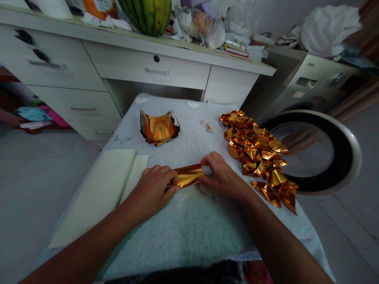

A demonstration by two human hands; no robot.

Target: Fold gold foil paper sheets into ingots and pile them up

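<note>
Gold foil piece: right here in the middle, stretched between the two hands just above or on the bench, catching the light!
Left hand: closed on the foil's left end, thumb low, fingers curled over the top.
Right hand: narrow, holding the right end, forefinger at the upper corner, thumb at the lower, a rounded gap between.
Curved foil stack: beyond the left hand, bowed into a U.
Folded foil heap: spilling down the right side, all glinting points.
Pale paper: lying over on the left, beside the left forearm.
Small scraps: between stack and heap.
Washing machine: off right, round door swung wide.
Watermelon: up on the white drawer unit, past the bench.
</note>
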